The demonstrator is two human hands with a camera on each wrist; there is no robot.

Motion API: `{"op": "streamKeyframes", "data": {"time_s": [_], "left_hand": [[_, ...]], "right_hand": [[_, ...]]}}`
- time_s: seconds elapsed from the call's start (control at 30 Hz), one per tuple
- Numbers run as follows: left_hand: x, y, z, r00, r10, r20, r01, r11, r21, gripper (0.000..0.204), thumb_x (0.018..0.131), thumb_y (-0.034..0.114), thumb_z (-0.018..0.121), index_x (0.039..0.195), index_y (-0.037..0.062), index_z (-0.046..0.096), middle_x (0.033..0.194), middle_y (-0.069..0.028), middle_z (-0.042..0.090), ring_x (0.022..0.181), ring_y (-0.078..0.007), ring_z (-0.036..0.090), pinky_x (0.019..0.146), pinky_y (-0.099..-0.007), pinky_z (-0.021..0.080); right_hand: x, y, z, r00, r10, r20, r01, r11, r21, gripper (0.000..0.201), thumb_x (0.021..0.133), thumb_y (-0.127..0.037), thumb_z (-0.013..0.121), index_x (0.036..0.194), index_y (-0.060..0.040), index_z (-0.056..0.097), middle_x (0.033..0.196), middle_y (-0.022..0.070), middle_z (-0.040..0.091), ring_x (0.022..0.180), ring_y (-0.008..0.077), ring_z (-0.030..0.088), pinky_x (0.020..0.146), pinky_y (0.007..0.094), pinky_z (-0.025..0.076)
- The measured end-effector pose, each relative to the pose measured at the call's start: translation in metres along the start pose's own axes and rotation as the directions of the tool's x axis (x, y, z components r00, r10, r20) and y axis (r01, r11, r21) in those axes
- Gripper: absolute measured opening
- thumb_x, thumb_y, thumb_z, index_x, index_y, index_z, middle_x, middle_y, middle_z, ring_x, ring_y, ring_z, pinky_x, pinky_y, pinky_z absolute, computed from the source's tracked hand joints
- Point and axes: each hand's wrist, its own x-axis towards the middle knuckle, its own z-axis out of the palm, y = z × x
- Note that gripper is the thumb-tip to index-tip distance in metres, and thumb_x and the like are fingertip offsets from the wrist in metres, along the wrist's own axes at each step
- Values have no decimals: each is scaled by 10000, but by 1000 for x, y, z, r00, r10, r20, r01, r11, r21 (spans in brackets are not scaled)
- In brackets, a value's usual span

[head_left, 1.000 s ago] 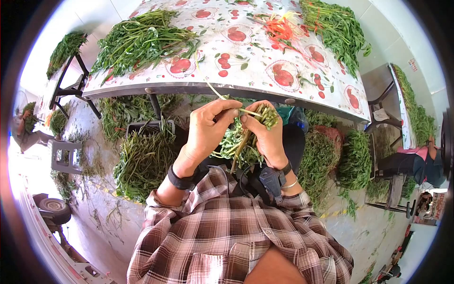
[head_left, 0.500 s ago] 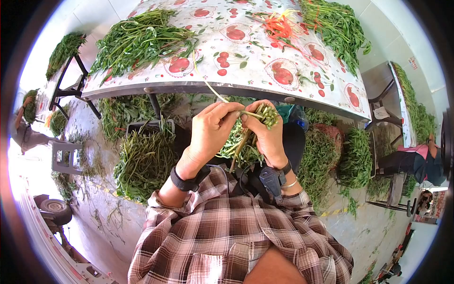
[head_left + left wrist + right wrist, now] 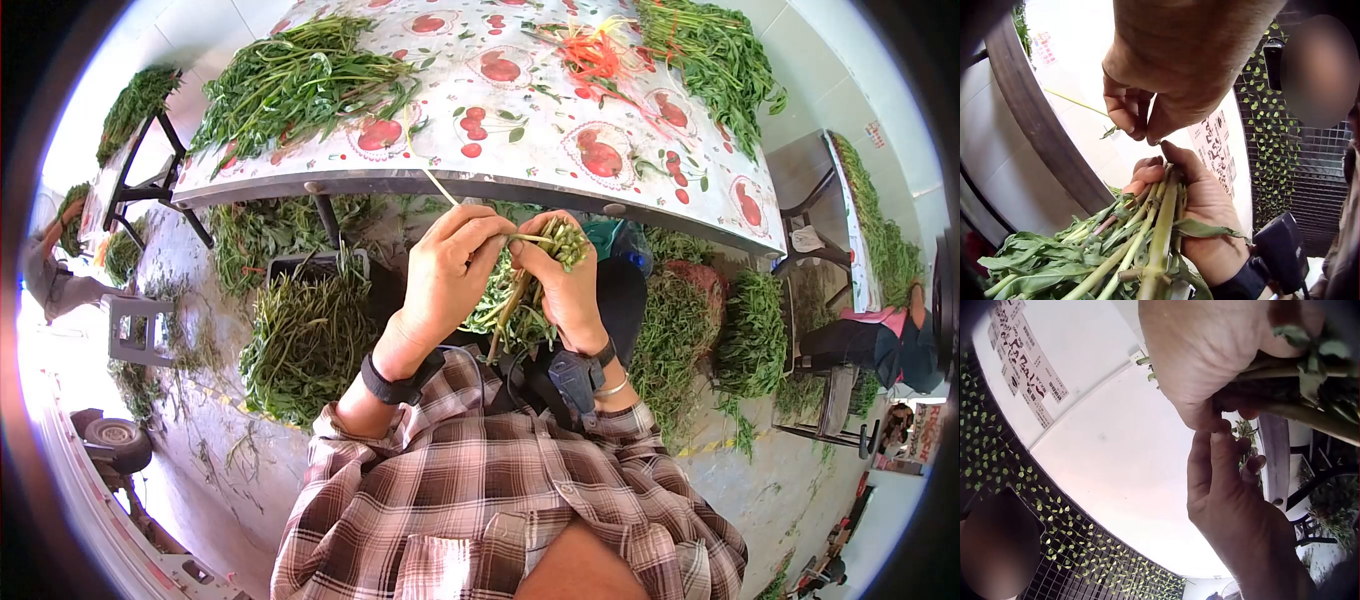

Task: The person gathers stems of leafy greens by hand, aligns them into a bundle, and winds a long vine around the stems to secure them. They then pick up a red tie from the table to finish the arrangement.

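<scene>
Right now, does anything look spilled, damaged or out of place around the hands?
Nothing damaged. Loose leaves and stems litter the floor under the table; the right hand grips a tidy bundle.

The printed sign [image 3: 1025, 359] on the ceiling is too blurred to read.

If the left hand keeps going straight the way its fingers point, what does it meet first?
Most likely the right hand and the bundle of green stems it grips: the left hand points across at them, fingertips already at the stem ends. Depth is hard to judge.
</scene>
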Motion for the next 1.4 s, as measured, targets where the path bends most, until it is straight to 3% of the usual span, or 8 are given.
{"op": "streamKeyframes", "data": {"time_s": [0.23, 0.4, 1.4], "left_hand": [[-1, 3, -2, 1000, 3, 13, -3, 999, 44, 133, 766, 7, 631, 884, 60, 661, 869, -66, 612, 778, -258, 619, 681, -332, 510], [-1, 1, -2, 996, 89, -3, -88, 989, 122, 142, 763, 23, 639, 893, 75, 660, 861, -56, 604, 771, -247, 613, 672, -332, 508], [-3, -1, -1, 992, 126, 6, -125, 982, 142, 170, 732, -35, 651, 890, 27, 667, 853, -93, 623, 767, -260, 620, 677, -334, 503]], "right_hand": [[1, 1, 0, 1000, 8, -3, -8, 1000, 21, 173, 784, 24, 669, 909, -16, 556, 793, 7, 583, 712, 58, 557, 643, 191, 456], [1, 3, -1, 1000, 24, 5, -24, 1000, 5, 169, 784, 30, 658, 911, -15, 556, 791, 6, 586, 713, 55, 558, 636, 188, 452], [2, 1, 3, 1000, 3, 15, -4, 998, 65, 151, 802, 16, 661, 902, -22, 555, 799, 10, 590, 704, 50, 558, 624, 188, 451]]}}
